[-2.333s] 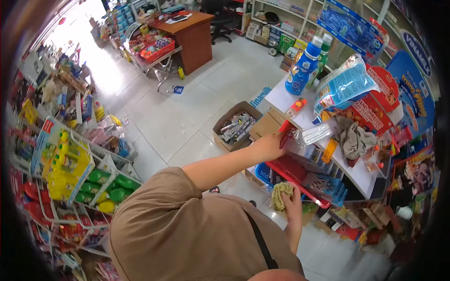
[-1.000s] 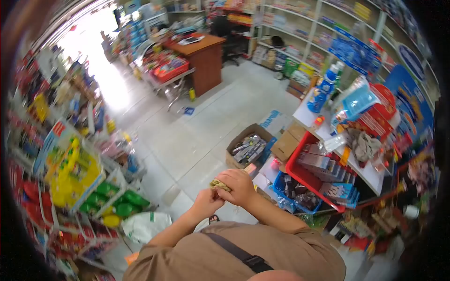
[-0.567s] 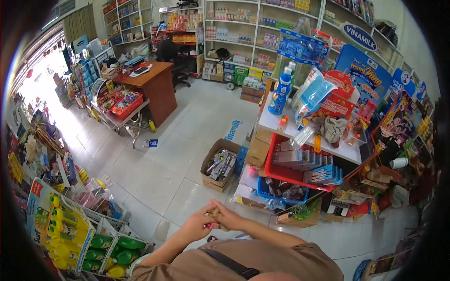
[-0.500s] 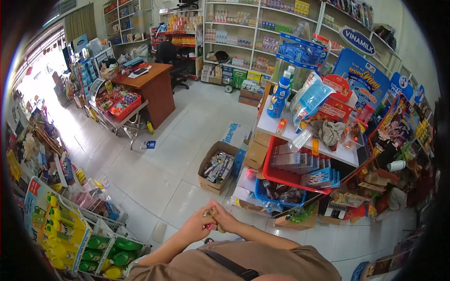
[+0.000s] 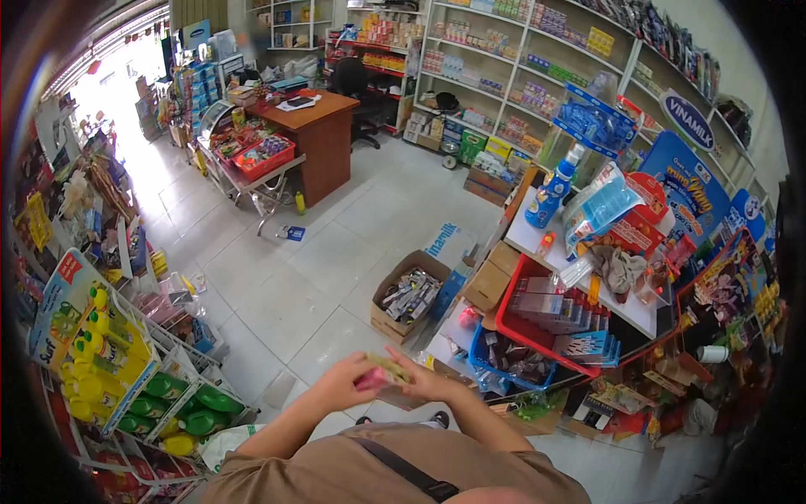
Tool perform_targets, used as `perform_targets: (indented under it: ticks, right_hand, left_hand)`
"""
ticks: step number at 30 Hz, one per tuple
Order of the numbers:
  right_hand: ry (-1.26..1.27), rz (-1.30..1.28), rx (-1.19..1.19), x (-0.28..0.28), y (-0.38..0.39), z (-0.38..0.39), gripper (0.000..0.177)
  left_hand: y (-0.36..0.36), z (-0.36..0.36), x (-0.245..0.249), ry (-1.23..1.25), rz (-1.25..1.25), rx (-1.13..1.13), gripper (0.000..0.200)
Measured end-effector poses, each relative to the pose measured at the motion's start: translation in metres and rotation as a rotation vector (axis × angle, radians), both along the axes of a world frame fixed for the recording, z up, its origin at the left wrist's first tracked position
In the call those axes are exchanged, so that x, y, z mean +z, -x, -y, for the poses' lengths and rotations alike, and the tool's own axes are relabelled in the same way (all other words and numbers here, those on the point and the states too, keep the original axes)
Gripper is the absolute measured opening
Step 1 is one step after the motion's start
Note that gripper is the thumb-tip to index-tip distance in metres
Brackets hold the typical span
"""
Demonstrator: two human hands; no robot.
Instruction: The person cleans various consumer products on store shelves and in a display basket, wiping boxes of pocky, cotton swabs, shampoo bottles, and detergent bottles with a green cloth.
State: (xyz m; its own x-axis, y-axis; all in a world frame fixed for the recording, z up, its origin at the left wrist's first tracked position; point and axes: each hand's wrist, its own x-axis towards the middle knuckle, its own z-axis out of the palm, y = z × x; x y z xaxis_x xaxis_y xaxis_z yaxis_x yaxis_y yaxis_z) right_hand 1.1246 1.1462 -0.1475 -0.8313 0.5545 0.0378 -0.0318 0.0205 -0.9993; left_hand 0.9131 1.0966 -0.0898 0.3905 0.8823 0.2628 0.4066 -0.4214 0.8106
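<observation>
Both hands meet in front of my torso at the lower middle of the view. My left hand (image 5: 417, 380) is on the right, its fingers round one side of a small pink and yellow-green item (image 5: 384, 372). On the other side, my right hand (image 5: 342, 385) grips the same item. The item looks soft and folded; what it is cannot be made out. Beyond the hands, an open cardboard box (image 5: 389, 322) full of small packets stands on the tiled floor.
At right, a white counter (image 5: 525, 231) bears a blue bottle (image 5: 550, 197) and packages. Red (image 5: 512, 323) and blue baskets (image 5: 478, 357) stand beside it. A wooden desk (image 5: 327, 151) is farther back. Yellow and green bottles (image 5: 206, 420) fill a rack at lower left.
The view has swung left, so the shop appears farther right. My hands have moved slightly apart, and more of the pink and yellow-green item shows between them.
</observation>
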Motion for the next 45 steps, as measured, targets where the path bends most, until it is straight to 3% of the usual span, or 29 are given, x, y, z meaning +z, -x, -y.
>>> perform_targets:
  ticks: [3, 4, 7, 9, 11, 14, 17, 19, 20, 21, 22, 23, 25, 28, 31, 32, 33, 35, 38, 41, 44, 45]
  right_hand:
    - [-0.094, 0.539, 0.039, 0.019, 0.001, 0.003, 0.091]
    - [-0.154, 0.363, -0.067, 0.015, 0.004, 0.01, 0.082]
    - [0.028, 0.418, -0.131, 0.006, 0.007, 0.011, 0.074]
    - [0.051, 0.291, -0.15, -0.004, 0.011, 0.012, 0.066]
    - [0.085, 0.161, -0.219, -0.012, 0.005, 0.009, 0.057]
    - [0.072, 0.137, -0.369, -0.038, -0.025, 0.009, 0.047]
    - [0.263, -0.031, -0.728, -0.08, -0.066, -0.001, 0.043]
    - [0.098, -0.007, -0.806, -0.083, -0.092, -0.009, 0.043]
    - [0.176, -0.168, -0.712, -0.052, -0.105, -0.008, 0.044]
    - [-0.048, -0.15, -0.722, -0.036, -0.116, -0.011, 0.043]
    - [-0.067, -0.151, -0.908, -0.016, -0.12, -0.011, 0.03]
    - [-0.225, 0.035, -0.971, -0.016, -0.141, -0.013, 0.034]
    - [-0.255, 0.153, -1.032, 0.011, -0.166, -0.015, 0.035]
    - [-0.83, 0.168, -1.055, 0.041, -0.204, -0.028, 0.034]
    - [-0.76, 0.164, -1.159, 0.046, -0.226, -0.039, 0.032]
    - [-0.694, 0.235, -1.171, 0.052, -0.232, -0.039, 0.029]
    - [-0.835, 0.432, -1.143, 0.048, -0.241, -0.045, 0.023]
    - [-0.43, 0.348, -1.122, 0.05, -0.246, -0.045, 0.019]
    - [-0.84, 0.575, -1.113, 0.036, -0.262, -0.057, 0.02]
    - [-0.761, 0.544, -1.059, 0.025, -0.272, -0.061, 0.023]
    - [-0.53, 0.637, -0.991, 0.02, -0.281, -0.065, 0.03]
    - [-0.469, 0.649, -0.991, 0.016, -0.282, -0.068, 0.032]
  left_hand:
    - [0.022, 0.002, -0.007, 0.168, 0.056, 0.205, 0.032]
    - [0.025, 0.0, -0.01, 0.071, 0.04, 0.238, 0.03]
    - [0.022, 0.006, -0.008, 0.145, 0.188, 0.478, 0.031]
    - [0.019, 0.005, -0.025, 0.095, 0.249, 0.717, 0.028]
    - [0.023, -0.004, -0.016, 0.252, 0.617, 0.864, 0.02]
    - [0.036, -0.017, -0.005, 0.146, 0.958, 0.864, 0.012]
    - [0.037, -0.015, 0.011, 0.158, 1.143, 0.802, 0.011]
    - [0.033, -0.019, -0.01, 0.148, 1.17, 0.742, 0.011]
    - [0.032, -0.02, -0.026, 0.184, 1.197, 0.675, 0.018]
    - [0.015, -0.021, -0.022, 0.278, 1.297, 0.632, 0.021]
    - [-0.004, -0.025, -0.013, 0.373, 1.402, 0.611, 0.024]
    - [-0.019, -0.025, -0.01, 0.471, 1.503, 0.609, 0.027]
    - [-0.036, -0.029, -0.021, 0.624, 1.498, 0.618, 0.032]
    - [-0.06, -0.043, -0.027, 0.669, 1.526, 0.569, 0.023]
    - [-0.084, -0.055, -0.027, 0.636, 1.472, 0.565, 0.017]
    - [-0.093, -0.059, -0.028, 0.645, 1.477, 0.564, 0.014]
    - [-0.1, -0.062, -0.031, 0.662, 1.476, 0.555, 0.014]
    - [-0.111, -0.065, -0.036, 0.687, 1.475, 0.538, 0.014]
    - [-0.129, -0.064, -0.037, 0.724, 1.481, 0.56, 0.013]
    - [-0.135, -0.058, -0.045, 0.734, 1.472, 0.572, 0.013]
    - [-0.137, -0.048, -0.052, 0.72, 1.364, 0.632, 0.032]
    - [-0.137, -0.043, -0.055, 0.704, 1.345, 0.65, 0.028]
